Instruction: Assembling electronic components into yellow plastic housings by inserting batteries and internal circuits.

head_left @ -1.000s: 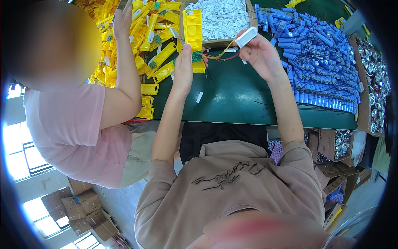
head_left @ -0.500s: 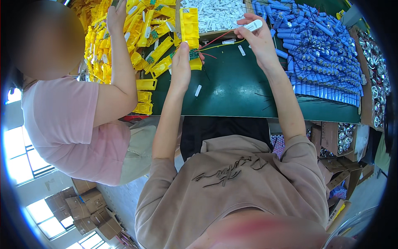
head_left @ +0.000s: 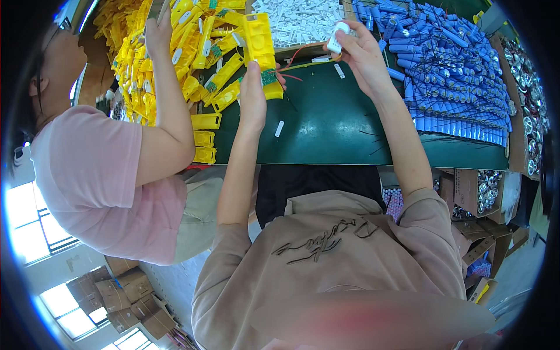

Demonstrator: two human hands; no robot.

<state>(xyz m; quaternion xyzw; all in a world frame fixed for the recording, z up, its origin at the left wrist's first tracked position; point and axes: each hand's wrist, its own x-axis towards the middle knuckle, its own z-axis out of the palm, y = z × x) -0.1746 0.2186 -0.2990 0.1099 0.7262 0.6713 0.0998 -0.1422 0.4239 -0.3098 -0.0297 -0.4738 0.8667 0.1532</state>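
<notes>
My left hand (head_left: 254, 93) grips a yellow plastic housing (head_left: 259, 44) with a small green circuit board (head_left: 268, 77) at its lower end. Thin red wires (head_left: 294, 55) run from the board toward my right hand (head_left: 361, 55), which is raised and holds a small white part (head_left: 337, 36) between its fingertips. Both hands hover over the green table mat (head_left: 332, 128), close to its far edge.
A person in a pink shirt (head_left: 99, 175) works at my left, one hand (head_left: 158, 29) in a heap of yellow housings (head_left: 186, 58). Blue cylindrical cells (head_left: 455, 70) cover the right side, with white parts (head_left: 297, 17) in a far tray. A white strip (head_left: 279, 128) lies on the mat.
My right hand has drawn the white part left and nearer the yellow housing. My left hand has stayed on the housing, and the view has shifted slightly.
</notes>
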